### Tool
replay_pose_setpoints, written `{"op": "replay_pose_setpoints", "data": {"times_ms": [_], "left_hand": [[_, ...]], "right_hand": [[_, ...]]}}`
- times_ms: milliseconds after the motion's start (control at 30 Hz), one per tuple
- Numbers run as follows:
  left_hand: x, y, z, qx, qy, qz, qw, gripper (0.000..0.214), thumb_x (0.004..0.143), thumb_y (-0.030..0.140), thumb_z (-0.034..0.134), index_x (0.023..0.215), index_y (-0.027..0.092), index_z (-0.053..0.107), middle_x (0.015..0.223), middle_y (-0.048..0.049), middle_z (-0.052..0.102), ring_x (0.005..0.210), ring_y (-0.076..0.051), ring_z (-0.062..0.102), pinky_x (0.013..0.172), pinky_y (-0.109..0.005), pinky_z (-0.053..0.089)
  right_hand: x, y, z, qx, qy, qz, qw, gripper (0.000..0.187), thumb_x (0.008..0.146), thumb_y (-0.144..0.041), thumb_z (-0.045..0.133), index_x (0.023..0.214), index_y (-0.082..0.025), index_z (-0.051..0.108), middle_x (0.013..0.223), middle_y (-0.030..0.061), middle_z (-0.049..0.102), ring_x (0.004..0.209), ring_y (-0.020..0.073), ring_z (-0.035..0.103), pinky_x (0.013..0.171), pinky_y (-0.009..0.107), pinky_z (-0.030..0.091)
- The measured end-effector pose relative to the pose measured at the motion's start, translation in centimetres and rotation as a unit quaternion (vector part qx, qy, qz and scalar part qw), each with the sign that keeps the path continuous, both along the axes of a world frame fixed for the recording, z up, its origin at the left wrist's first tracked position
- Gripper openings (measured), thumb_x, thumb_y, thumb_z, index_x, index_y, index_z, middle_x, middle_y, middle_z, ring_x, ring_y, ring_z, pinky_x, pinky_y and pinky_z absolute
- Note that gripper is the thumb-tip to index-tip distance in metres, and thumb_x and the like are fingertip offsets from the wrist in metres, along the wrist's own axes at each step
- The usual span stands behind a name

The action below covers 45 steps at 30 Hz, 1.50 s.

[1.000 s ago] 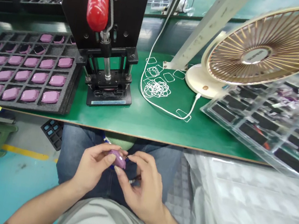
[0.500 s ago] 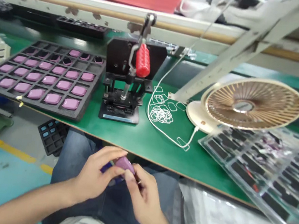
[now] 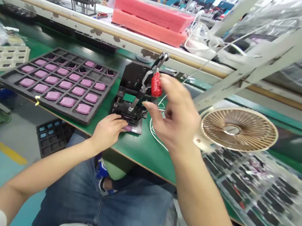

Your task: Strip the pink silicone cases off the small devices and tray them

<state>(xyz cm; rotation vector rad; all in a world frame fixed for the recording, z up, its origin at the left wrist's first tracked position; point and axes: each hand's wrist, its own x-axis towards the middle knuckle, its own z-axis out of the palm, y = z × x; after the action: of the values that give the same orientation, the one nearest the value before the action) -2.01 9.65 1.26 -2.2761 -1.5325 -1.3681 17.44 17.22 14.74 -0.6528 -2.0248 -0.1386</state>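
A small, rounded purple case [image 3: 127,128] sits at the front of the black metal press [image 3: 134,74], its placing seemingly unfinished. The left hand [image 3: 109,131] touches it, fingers together, grip unclear; the right hand [image 3: 180,113], thumb and fingers apart, is at the press's ridged red handle [image 3: 156,86].

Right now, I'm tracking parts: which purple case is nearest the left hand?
The purple case at the press, by the left hand; those in the dark tray lie farther off.

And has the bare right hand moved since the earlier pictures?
Yes. The bare right hand has moved forward, from above the denim-covered lap to beside the red ridged handle of the black metal press.
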Motion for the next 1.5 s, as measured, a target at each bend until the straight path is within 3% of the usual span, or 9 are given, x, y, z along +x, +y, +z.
{"op": "replay_pose_setpoints", "data": {"times_ms": [167, 367, 633, 733, 967, 1133, 1300, 1400, 1500], "left_hand": [[0.9, 0.2, -0.8, -0.006, -0.023, 0.031, 0.999, 0.02, 0.099, 0.015, 0.067, 0.112, 0.02, 0.081, 0.107, -0.0083, 0.086, 0.117, -0.033, 0.077, 0.11, -0.054, 0.058], [0.3, -0.1, -0.8, -0.018, -0.056, 0.021, 0.998, 0.018, 0.1, 0.019, 0.068, 0.111, 0.023, 0.082, 0.109, -0.0058, 0.086, 0.117, -0.031, 0.078, 0.111, -0.053, 0.058], [-1.2, -3.5, -0.2, -0.014, -0.139, 0.052, 0.989, 0.021, 0.104, 0.02, 0.064, 0.12, 0.023, 0.077, 0.11, -0.0074, 0.083, 0.103, -0.024, 0.077, 0.096, -0.044, 0.064], [-1.0, -4.4, -0.3, -0.016, -0.139, 0.07, 0.988, 0.019, 0.104, 0.02, 0.064, 0.116, 0.023, 0.078, 0.114, -0.0078, 0.081, 0.107, -0.024, 0.077, 0.1, -0.043, 0.063], [-1.1, -2.7, 0.2, 0.007, -0.102, 0.095, 0.99, 0.028, 0.106, 0.017, 0.056, 0.127, 0.022, 0.074, 0.117, -0.0109, 0.079, 0.112, -0.026, 0.075, 0.106, -0.047, 0.061], [-0.2, 1.8, 0.6, -0.024, -0.071, 0.048, 0.996, 0.034, 0.101, 0.005, 0.053, 0.12, 0.02, 0.076, 0.123, -0.0126, 0.077, 0.122, -0.029, 0.07, 0.113, -0.051, 0.056], [0.9, 3.9, 0.7, -0.082, -0.075, -0.011, 0.994, 0.043, 0.09, -0.006, 0.052, 0.117, 0.017, 0.078, 0.122, -0.0155, 0.077, 0.126, -0.033, 0.068, 0.115, -0.057, 0.053], [1.4, 3.0, 0.8, -0.103, -0.101, -0.033, 0.989, 0.041, 0.089, 0.0, 0.063, 0.124, 0.017, 0.076, 0.13, -0.015, 0.075, 0.134, -0.034, 0.064, 0.12, -0.055, 0.05], [1.6, 2.0, 0.9, -0.118, -0.171, -0.016, 0.978, 0.033, 0.093, 0.013, 0.073, 0.125, 0.021, 0.075, 0.136, -0.012, 0.072, 0.132, -0.032, 0.065, 0.118, -0.051, 0.052]], "right_hand": [[-1.9, 2.3, 2.5, 0.054, -0.06, -0.005, 0.997, 0.033, 0.114, -0.036, 0.045, 0.139, -0.025, 0.064, 0.137, 0.0074, 0.074, 0.124, 0.0222, 0.073, 0.096, 0.032, 0.063], [-2.8, 2.5, 6.6, 0.082, 0.098, -0.036, 0.991, 0.042, 0.116, -0.043, 0.041, 0.137, -0.016, 0.065, 0.117, 0.0078, 0.077, 0.108, 0.0206, 0.077, 0.095, 0.034, 0.061], [-1.0, -0.2, -8.8, -0.126, -0.231, -0.048, 0.964, 0.033, 0.114, -0.033, 0.047, 0.128, -0.024, 0.076, 0.126, 0.0061, 0.08, 0.104, 0.0174, 0.079, 0.076, 0.023, 0.059], [-2.1, 1.3, -10.6, -0.189, -0.318, -0.064, 0.927, 0.038, 0.111, -0.031, 0.052, 0.145, -0.023, 0.067, 0.134, 0.0117, 0.076, 0.11, 0.0246, 0.078, 0.08, 0.029, 0.06], [-2.2, 1.5, -8.9, -0.175, -0.358, -0.05, 0.916, 0.048, 0.106, -0.018, 0.05, 0.152, -0.022, 0.062, 0.143, 0.0142, 0.071, 0.113, 0.0266, 0.077, 0.081, 0.031, 0.062], [3.1, -2.3, -9.7, -0.093, -0.217, -0.117, 0.965, 0.043, 0.105, -0.016, 0.052, 0.146, -0.018, 0.066, 0.145, 0.0122, 0.071, 0.108, 0.0237, 0.08, 0.059, 0.025, 0.061], [6.2, -6.1, -9.0, -0.083, -0.123, -0.073, 0.986, 0.036, 0.107, -0.026, 0.062, 0.143, -0.021, 0.064, 0.134, 0.01, 0.077, 0.115, 0.0241, 0.079, 0.08, 0.029, 0.068], [2.8, -6.9, -7.7, -0.085, -0.11, -0.007, 0.99, 0.038, 0.107, -0.026, 0.062, 0.144, -0.021, 0.061, 0.135, 0.0113, 0.076, 0.115, 0.0239, 0.078, 0.085, 0.031, 0.068], [-6.0, -5.4, -5.3, -0.109, -0.131, 0.031, 0.985, 0.038, 0.105, -0.028, 0.063, 0.142, -0.022, 0.062, 0.134, 0.0116, 0.076, 0.113, 0.0276, 0.079, 0.083, 0.034, 0.067]]}}
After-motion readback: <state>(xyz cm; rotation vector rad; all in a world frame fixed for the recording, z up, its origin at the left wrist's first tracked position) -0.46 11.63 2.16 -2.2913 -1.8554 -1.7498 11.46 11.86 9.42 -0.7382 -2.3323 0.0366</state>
